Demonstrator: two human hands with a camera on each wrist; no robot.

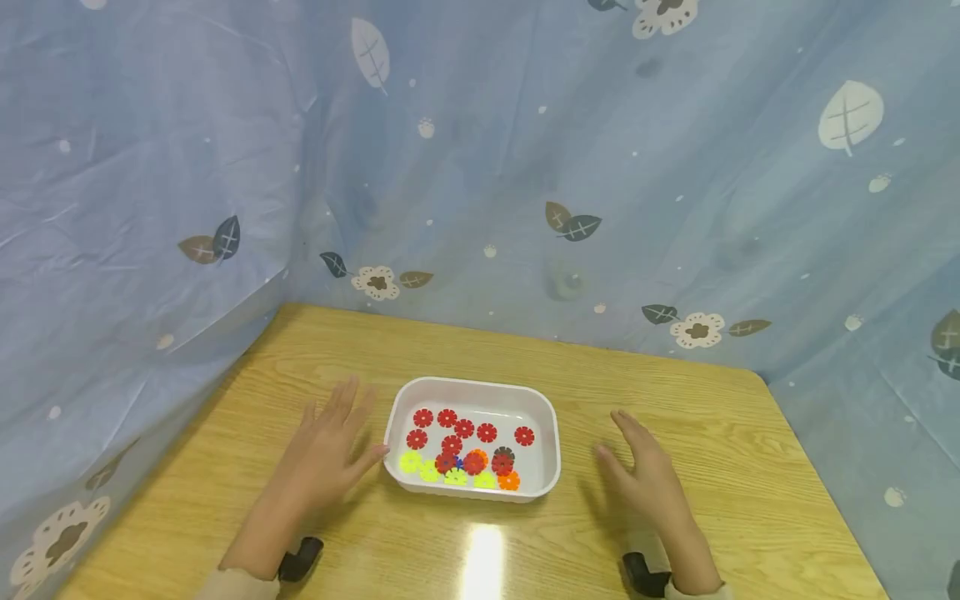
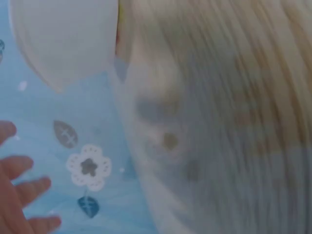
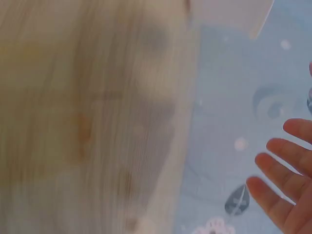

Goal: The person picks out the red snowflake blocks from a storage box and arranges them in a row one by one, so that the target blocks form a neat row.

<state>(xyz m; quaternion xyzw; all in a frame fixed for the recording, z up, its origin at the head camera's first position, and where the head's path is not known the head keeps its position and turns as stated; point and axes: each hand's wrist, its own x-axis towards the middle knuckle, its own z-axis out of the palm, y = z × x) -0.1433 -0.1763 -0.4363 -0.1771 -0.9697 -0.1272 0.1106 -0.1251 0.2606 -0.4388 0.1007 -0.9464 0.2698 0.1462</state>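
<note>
A white plastic tray (image 1: 480, 390) stands on the wooden table, holding several flat notched discs. Red discs (image 1: 452, 446) lie spread over its floor, with yellow-green discs (image 1: 429, 472) along the near side. An orange disc (image 1: 508, 481) sits at the near right, partly beside a dark disc (image 1: 505, 454). My left hand (image 1: 322, 454) is left of the tray, fingers spread, thumb tip right at the tray's left rim. To the right of the tray, my right hand (image 1: 641, 467) is held apart from it, fingers extended and holding nothing. Fingers also show in both wrist views.
The wooden table (image 1: 720, 467) reaches back to a blue patterned curtain (image 1: 480, 167), which also flanks it left and right. Each wrist wears a black strap mount (image 1: 302, 558). Light glares on the tabletop in front of the tray.
</note>
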